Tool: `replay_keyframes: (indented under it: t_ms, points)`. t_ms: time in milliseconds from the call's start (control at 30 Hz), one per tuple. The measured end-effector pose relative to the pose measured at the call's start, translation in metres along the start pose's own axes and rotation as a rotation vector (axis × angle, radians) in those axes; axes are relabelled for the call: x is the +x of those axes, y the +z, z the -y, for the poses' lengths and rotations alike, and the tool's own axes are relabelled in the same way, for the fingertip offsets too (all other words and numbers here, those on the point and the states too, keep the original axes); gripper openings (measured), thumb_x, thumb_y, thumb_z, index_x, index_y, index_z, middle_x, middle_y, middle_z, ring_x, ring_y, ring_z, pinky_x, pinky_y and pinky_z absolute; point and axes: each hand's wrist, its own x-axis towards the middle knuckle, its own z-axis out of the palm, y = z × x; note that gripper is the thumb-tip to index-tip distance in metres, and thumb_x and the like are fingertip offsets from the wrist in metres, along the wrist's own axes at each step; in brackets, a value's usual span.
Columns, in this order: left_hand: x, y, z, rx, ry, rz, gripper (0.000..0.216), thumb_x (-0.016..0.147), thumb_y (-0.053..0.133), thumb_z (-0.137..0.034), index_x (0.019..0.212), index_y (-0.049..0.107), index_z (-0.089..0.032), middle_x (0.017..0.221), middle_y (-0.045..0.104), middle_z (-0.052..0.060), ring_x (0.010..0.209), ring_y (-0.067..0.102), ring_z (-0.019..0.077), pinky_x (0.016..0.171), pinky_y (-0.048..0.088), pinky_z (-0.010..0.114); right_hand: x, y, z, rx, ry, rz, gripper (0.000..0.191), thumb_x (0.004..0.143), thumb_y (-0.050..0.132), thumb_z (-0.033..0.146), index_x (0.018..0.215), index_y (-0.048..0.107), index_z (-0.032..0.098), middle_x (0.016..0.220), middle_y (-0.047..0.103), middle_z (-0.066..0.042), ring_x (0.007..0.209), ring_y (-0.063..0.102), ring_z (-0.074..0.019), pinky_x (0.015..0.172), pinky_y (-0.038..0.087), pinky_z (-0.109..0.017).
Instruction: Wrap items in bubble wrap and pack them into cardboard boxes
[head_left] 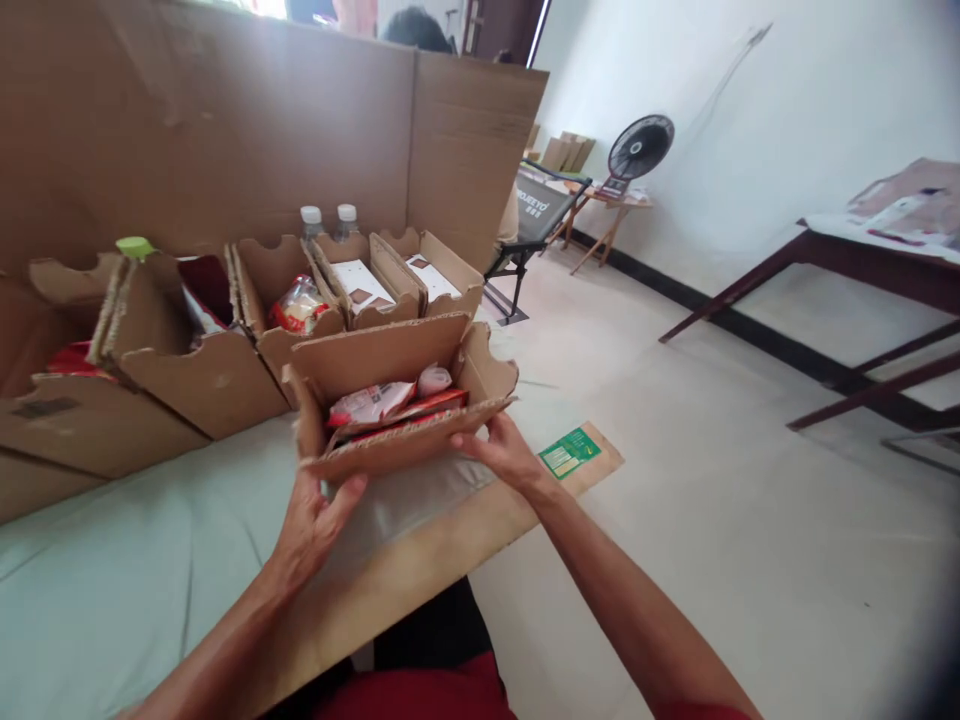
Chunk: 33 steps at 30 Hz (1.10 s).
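Both my hands hold a cardboard box [397, 452] with an open top near the table's front edge. My left hand [311, 525] grips its near left corner, thumb on the front wall and the other fingers hidden beneath or behind. At the right end, my right hand [502, 450] clasps the lower front corner, its fingers partly hidden by the box. Inside lie red and white plastic packets [371, 403], and a pale crumpled wrapper [433, 380] rests beside them. The box looks slightly tilted; whether its base touches the table cannot be seen.
Behind stands a row of cardboard bins, including one with a red snack packet [298, 308] and one with white boxes [360, 283]. Two capped bottles [346, 222] stand behind them, before a tall cardboard panel [300, 130]. A green label [570, 452] marks the table's right corner.
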Motion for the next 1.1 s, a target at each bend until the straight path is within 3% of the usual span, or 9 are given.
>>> replay_keyframes:
  t_ms: [100,167,267,433,567,700,867,1000,1100]
  points:
    - [-0.038,-0.05,-0.004,0.016,-0.094,-0.1,0.054,0.088,0.071,-0.055,0.127,0.066,-0.019,0.118,0.069,0.011,0.121,0.063,0.0314,0.119,0.041,0.052,-0.012,0.046,0.019,0.022,-0.047,0.128,0.07,0.073,0.084,0.068,0.126,0.07,0.024,0.13,0.074,-0.009,0.129,0.064,-0.0337,0.119,0.045,-0.05]
    - [-0.041,-0.069,-0.015,-0.004,-0.102,-0.227,0.054,0.084,0.075,-0.056,0.121,0.067,-0.018,0.111,0.07,0.01,0.111,0.066,0.0296,0.111,0.048,0.048,-0.006,0.067,0.031,0.05,-0.056,0.201,0.071,0.071,0.085,0.067,0.125,0.07,0.023,0.129,0.074,-0.009,0.128,0.064,-0.0333,0.118,0.046,-0.05]
    - [-0.022,-0.062,-0.03,-0.079,-0.065,-0.33,0.069,0.074,0.078,-0.068,0.117,0.067,-0.015,0.109,0.07,0.011,0.103,0.066,0.0286,0.103,0.054,0.047,0.005,0.069,0.043,0.065,-0.035,0.143,0.071,0.069,0.086,0.068,0.118,0.07,0.02,0.126,0.075,-0.011,0.121,0.068,-0.0339,0.11,0.052,-0.05]
    - [-0.019,-0.042,-0.039,-0.236,-0.083,-0.135,0.076,0.074,0.081,-0.064,0.131,0.06,-0.018,0.125,0.069,0.014,0.123,0.064,0.032,0.112,0.048,0.051,-0.009,0.045,0.053,-0.043,-0.011,-0.008,0.06,0.072,0.088,0.061,0.112,0.073,0.019,0.116,0.078,-0.011,0.113,0.07,-0.0343,0.105,0.053,-0.051]
    - [-0.048,-0.089,-0.036,-0.092,-0.177,-0.31,0.067,0.069,0.082,-0.065,0.114,0.067,-0.018,0.105,0.073,0.01,0.108,0.069,0.0319,0.101,0.056,0.047,-0.017,0.089,0.052,-0.001,-0.049,0.18,0.058,0.076,0.085,0.06,0.116,0.071,0.022,0.124,0.075,-0.01,0.119,0.067,-0.0315,0.108,0.052,-0.048]
    - [-0.042,-0.119,-0.027,-0.047,-0.173,-0.484,0.071,0.063,0.084,-0.066,0.113,0.066,-0.018,0.108,0.073,0.009,0.109,0.067,0.0313,0.102,0.056,0.045,0.002,0.135,0.04,0.105,-0.057,0.221,0.065,0.075,0.082,0.063,0.122,0.066,0.021,0.129,0.072,-0.011,0.122,0.065,-0.0308,0.11,0.051,-0.048]
    - [-0.029,-0.09,-0.01,-0.088,-0.249,-0.352,0.081,0.062,0.082,-0.071,0.118,0.065,-0.015,0.114,0.074,0.013,0.112,0.069,0.034,0.103,0.055,0.049,-0.006,0.099,0.017,-0.033,0.03,0.153,0.065,0.075,0.084,0.058,0.125,0.065,0.02,0.127,0.073,-0.013,0.12,0.066,-0.0342,0.109,0.051,-0.053]
    - [-0.04,-0.081,0.001,-0.113,-0.248,-0.295,0.082,0.07,0.079,-0.071,0.13,0.062,-0.018,0.126,0.072,0.015,0.123,0.067,0.0338,0.105,0.056,0.046,-0.016,0.05,-0.003,-0.093,-0.041,0.196,0.092,0.069,0.088,0.065,0.146,0.055,0.026,0.148,0.061,-0.014,0.137,0.057,-0.0387,0.119,0.042,-0.059]
    - [-0.051,-0.086,0.01,-0.118,-0.242,-0.287,0.08,0.075,0.078,-0.068,0.139,0.059,-0.023,0.128,0.072,0.013,0.121,0.069,0.0317,0.102,0.059,0.042,-0.001,0.036,-0.015,-0.089,-0.1,0.254,0.11,0.059,0.089,0.074,0.152,0.051,0.029,0.154,0.055,-0.014,0.148,0.047,-0.0411,0.123,0.037,-0.061]
